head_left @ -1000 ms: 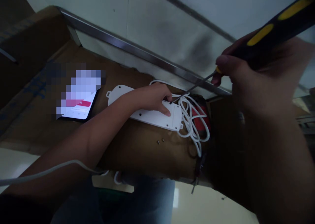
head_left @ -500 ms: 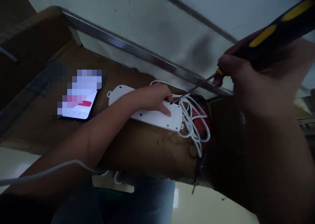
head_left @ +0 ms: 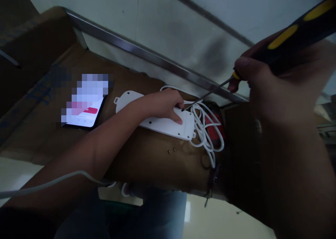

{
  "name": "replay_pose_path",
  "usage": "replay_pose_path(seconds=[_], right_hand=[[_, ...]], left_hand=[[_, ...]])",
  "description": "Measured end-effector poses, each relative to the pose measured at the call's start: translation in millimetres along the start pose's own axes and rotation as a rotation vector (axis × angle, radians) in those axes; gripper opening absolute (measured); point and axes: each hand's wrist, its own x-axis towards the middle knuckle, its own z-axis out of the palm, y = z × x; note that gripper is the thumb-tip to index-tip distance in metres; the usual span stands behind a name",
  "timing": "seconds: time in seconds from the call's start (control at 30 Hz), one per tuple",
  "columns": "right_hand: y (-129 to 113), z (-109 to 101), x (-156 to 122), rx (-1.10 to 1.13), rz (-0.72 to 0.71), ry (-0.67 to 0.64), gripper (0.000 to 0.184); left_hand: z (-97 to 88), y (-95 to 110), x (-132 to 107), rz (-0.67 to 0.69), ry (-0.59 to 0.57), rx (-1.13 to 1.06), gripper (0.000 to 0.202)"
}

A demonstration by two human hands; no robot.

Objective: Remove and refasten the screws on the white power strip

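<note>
A white power strip (head_left: 168, 128) lies on the brown cardboard (head_left: 147, 158), with several dark screw holes showing on its upward face. My left hand (head_left: 165, 106) is closed across it, thumb pressed on the face and fingers over the far edge. In my right hand (head_left: 273, 74) is a screwdriver (head_left: 286, 39) with a black and yellow handle. Its thin shaft slants down to the left, and the tip meets a hole near the strip's far edge, beside my left fingers. Two small screws (head_left: 172, 150) lie on the cardboard in front of the strip.
A coiled white cable (head_left: 207, 127) lies right of the strip, over a red and black object (head_left: 216, 125). A lit phone (head_left: 84, 116) rests to the left. A second screwdriver (head_left: 210, 186) sits at the near edge. A tiled wall (head_left: 118, 18) stands behind.
My right hand and the screwdriver handle have shifted very slightly to the right. The tip stays at the same hole; my left hand and the power strip have not moved.
</note>
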Motion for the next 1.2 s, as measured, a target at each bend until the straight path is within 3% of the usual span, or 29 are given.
replay_pose_path(seconds=[1.2], right_hand=[[1.0, 3.8, -1.8, 0.023, -0.016, 0.003, 0.042]], left_hand=[[-1.4, 3.1, -1.7, -0.041, -0.029, -0.02, 0.059]])
